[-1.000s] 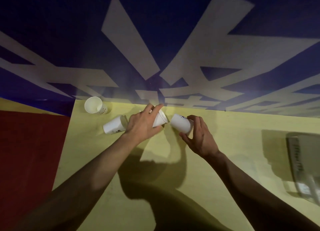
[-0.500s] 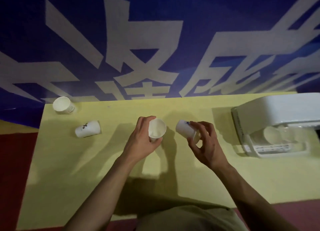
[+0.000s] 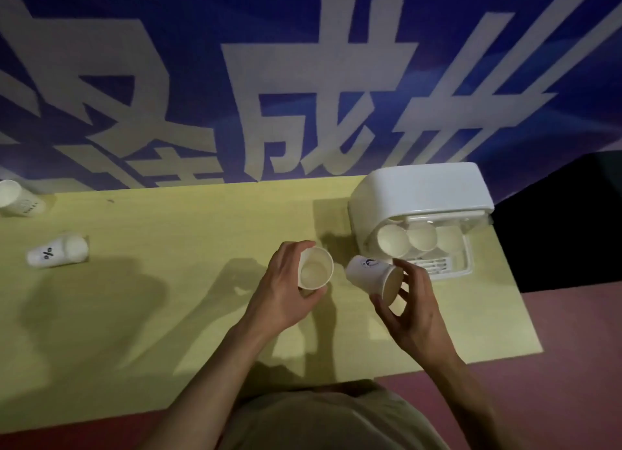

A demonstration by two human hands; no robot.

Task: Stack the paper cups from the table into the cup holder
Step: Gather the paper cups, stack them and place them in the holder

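Two cups in hand, holder just ahead

Two cups are held above the tabletop (image 3: 202,281), one per hand. The left hand (image 3: 286,291) wraps curled fingers round an upright cup (image 3: 315,268), mouth toward the camera. The right hand (image 3: 414,301) pinches a tilted cup (image 3: 373,274) at its rim, base pointing left toward the first.

To nest them well, I judge the tilted cup's base should be lined up with the open mouth and slid in lightly; thin paper walls dent under a hard squeeze.

Just beyond the right hand sits the holder (image 3: 420,187), a smooth white plastic box with rounded corners, three pale cup mouths showing in its front. Far left, one cup lies on its side (image 3: 57,251) and another stands by the edge (image 3: 13,197). A blue banner (image 3: 303,79) hangs behind.
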